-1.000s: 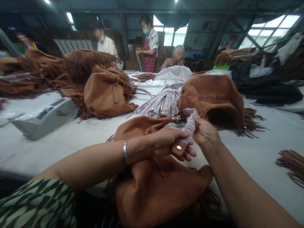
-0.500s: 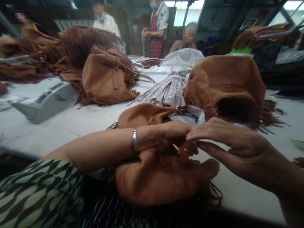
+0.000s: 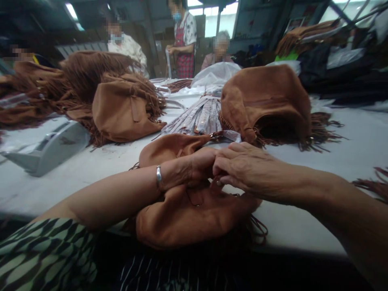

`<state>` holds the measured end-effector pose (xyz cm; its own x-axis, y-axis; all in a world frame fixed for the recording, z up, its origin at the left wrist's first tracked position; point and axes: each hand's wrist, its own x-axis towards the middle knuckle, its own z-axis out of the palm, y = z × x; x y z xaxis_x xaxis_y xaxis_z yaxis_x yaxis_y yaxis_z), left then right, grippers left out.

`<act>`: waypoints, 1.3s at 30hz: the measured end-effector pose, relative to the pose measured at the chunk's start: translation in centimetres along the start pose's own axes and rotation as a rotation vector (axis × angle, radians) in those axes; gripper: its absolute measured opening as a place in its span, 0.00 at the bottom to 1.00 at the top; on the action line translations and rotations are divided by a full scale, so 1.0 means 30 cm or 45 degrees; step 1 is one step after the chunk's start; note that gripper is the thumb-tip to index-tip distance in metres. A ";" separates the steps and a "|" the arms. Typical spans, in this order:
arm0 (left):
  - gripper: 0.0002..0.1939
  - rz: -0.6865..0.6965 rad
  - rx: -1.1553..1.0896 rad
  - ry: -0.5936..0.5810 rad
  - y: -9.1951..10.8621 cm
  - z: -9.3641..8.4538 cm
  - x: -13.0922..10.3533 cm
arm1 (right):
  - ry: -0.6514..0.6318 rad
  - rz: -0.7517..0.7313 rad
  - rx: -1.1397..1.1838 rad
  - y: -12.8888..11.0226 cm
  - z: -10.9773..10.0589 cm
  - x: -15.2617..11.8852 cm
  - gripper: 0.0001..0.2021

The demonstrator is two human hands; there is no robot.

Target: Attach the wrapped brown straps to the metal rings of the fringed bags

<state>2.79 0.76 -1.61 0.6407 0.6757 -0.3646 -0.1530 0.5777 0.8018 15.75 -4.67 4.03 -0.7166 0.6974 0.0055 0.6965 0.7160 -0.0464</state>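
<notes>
A tan suede bag (image 3: 182, 222) with fringe cords lies at the table's near edge, in front of me. My left hand (image 3: 201, 163), with a silver bracelet on its wrist, is closed over the top of this bag, its fingers mostly hidden. My right hand (image 3: 238, 165) meets it there with bent fingers pinched together. Both grip a short brown strap (image 3: 216, 186) with a small metal stud, just under the fingers. The exact hold is partly covered by the hands. Just behind my left forearm rests another tan bag (image 3: 163, 147), its strap hardware wrapped in plastic.
A large tan bag (image 3: 269, 87) stands behind my right hand. To the left are a fringed bag (image 3: 113, 113), a heap of bags and a grey tape dispenser (image 3: 51, 147). Plastic-wrapped straps (image 3: 197, 117) fan out mid-table. Several people are across the white table (image 3: 100, 173).
My view has swung to the right, so things appear further left. My right hand has closed in on the strap against my left hand. The bag stays at the near edge.
</notes>
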 end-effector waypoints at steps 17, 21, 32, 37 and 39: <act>0.04 -0.244 1.381 -0.673 -0.036 0.183 0.011 | 0.858 0.404 1.812 0.216 0.195 -0.081 0.18; 0.11 -0.267 0.911 -0.528 -0.052 0.132 0.003 | 0.774 0.471 1.887 0.217 0.224 -0.117 0.19; 0.12 0.182 0.289 -0.337 0.043 0.032 -0.105 | 0.789 0.438 2.172 0.178 0.216 -0.128 0.15; 0.11 0.239 0.260 -0.277 0.053 0.027 -0.091 | 0.847 0.591 2.321 0.160 0.227 -0.115 0.15; 0.12 0.245 0.215 -0.252 0.045 0.015 -0.080 | 0.865 0.630 2.370 0.155 0.223 -0.106 0.15</act>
<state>1.39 -0.28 0.58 0.7486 0.6533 -0.1130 -0.1692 0.3530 0.9202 21.02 -3.74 -2.90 -0.0837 0.9952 -0.0513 -0.3996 -0.0806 -0.9132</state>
